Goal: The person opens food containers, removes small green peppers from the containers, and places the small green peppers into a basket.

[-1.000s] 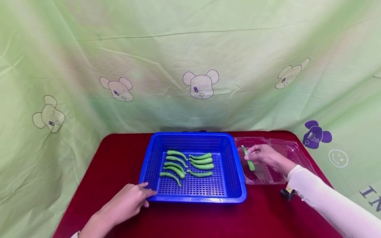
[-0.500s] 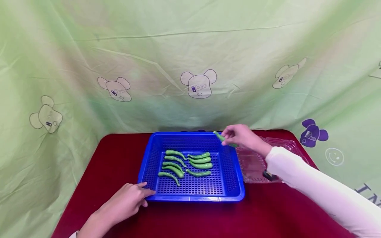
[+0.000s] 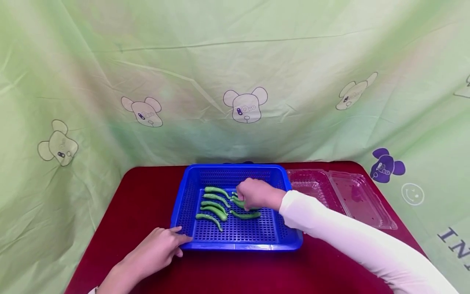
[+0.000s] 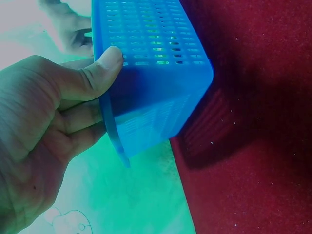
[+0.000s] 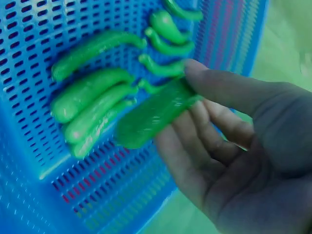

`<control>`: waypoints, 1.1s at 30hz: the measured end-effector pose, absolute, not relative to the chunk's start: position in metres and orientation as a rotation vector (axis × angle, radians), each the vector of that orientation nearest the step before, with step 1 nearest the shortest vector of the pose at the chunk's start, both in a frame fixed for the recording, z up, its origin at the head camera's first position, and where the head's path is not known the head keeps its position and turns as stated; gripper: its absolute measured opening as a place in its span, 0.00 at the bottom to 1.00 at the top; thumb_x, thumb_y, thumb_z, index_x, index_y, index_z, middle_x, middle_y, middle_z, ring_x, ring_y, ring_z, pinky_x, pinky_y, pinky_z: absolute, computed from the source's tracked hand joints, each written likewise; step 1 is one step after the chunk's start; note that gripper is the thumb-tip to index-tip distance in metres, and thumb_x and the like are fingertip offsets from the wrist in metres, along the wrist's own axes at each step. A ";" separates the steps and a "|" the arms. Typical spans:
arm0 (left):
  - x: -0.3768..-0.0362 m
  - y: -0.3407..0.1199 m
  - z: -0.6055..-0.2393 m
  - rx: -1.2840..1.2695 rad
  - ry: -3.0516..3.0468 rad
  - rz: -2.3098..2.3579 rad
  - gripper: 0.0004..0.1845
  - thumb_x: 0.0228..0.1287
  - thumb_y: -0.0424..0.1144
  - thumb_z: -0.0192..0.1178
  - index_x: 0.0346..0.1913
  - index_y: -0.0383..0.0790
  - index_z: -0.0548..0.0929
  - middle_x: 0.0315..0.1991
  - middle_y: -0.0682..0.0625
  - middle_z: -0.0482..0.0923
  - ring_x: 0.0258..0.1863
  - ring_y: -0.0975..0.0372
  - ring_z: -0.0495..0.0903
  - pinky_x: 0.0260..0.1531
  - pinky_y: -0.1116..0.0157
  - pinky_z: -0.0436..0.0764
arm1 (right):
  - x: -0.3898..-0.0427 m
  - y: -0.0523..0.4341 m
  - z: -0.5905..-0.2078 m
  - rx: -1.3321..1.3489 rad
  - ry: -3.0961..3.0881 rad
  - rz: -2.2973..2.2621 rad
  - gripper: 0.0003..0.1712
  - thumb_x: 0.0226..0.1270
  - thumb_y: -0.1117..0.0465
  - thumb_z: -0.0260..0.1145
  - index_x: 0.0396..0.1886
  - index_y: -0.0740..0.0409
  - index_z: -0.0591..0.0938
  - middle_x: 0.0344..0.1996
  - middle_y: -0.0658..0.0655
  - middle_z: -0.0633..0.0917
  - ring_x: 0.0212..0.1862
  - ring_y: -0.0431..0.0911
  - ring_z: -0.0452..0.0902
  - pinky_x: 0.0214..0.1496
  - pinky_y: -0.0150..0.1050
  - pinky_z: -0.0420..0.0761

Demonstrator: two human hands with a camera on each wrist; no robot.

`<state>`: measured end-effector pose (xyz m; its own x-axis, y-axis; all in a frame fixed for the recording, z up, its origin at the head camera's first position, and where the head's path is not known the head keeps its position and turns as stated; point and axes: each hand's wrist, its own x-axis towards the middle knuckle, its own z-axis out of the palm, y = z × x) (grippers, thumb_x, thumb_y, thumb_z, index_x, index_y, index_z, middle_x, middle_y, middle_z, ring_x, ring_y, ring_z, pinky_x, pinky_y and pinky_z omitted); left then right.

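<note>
A blue perforated plastic basket stands on the table. My left hand grips its near left corner; in the left wrist view the thumb presses the outer wall and other fingers pass behind the rim. Over the basket's right half, my right hand pinches a green cucumber-like vegetable between thumb and fingers, slightly blurred. Similar curved green vegetables lie below in two groups, a left column and a right one. The right hand hides part of the right column in the head view.
To the basket's right lies a clear plastic clamshell box, its lid folded open to the right. A dark red cloth covers the table. Pale green curtains with mouse drawings hang around the back and sides.
My right hand has lifted the green cucumber-like vegetable from the clear box and carried it left over the basket's rim, down above the right column. My left hand stays at the corner.
</note>
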<state>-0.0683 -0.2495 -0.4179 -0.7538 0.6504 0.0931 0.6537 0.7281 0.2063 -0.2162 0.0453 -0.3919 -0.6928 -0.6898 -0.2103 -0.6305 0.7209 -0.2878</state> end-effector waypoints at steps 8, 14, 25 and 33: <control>-0.067 -0.249 -0.418 -1.099 -2.897 -0.353 0.17 0.52 0.23 0.71 0.46 0.38 0.91 0.22 0.63 0.85 0.44 0.54 0.91 0.50 0.52 0.89 | -0.196 0.029 -0.419 -1.054 2.571 -0.009 0.33 0.40 0.67 0.83 0.12 0.44 0.63 0.16 0.42 0.62 0.23 0.38 0.60 0.23 0.34 0.69; -0.069 -0.249 -0.419 -1.124 -2.870 -0.354 0.17 0.51 0.22 0.71 0.45 0.38 0.91 0.22 0.65 0.83 0.39 0.61 0.91 0.51 0.52 0.89 | -0.188 0.025 -0.434 -1.075 2.626 0.126 0.29 0.39 0.66 0.84 0.11 0.44 0.68 0.18 0.44 0.75 0.23 0.39 0.71 0.30 0.38 0.85; -0.072 -0.250 -0.420 -1.142 -2.846 -0.344 0.18 0.50 0.22 0.70 0.45 0.39 0.91 0.21 0.65 0.83 0.39 0.61 0.92 0.50 0.53 0.89 | -0.188 0.030 -0.454 -1.158 2.683 0.185 0.19 0.34 0.63 0.85 0.16 0.44 0.79 0.25 0.45 0.87 0.27 0.40 0.82 0.34 0.38 0.88; -0.074 -0.250 -0.420 -1.156 -2.836 -0.355 0.17 0.52 0.23 0.71 0.45 0.39 0.91 0.22 0.64 0.85 0.37 0.64 0.91 0.51 0.53 0.89 | -0.194 0.035 -0.453 -1.191 2.674 0.100 0.26 0.34 0.60 0.84 0.12 0.42 0.71 0.15 0.41 0.75 0.21 0.36 0.68 0.28 0.37 0.84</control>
<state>-0.0740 -0.2498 -0.4196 -0.7172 0.6826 0.1399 0.6961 0.6925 0.1895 -0.1937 0.0348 -0.4530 -0.6506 -0.7269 -0.2201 -0.7412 0.6708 -0.0243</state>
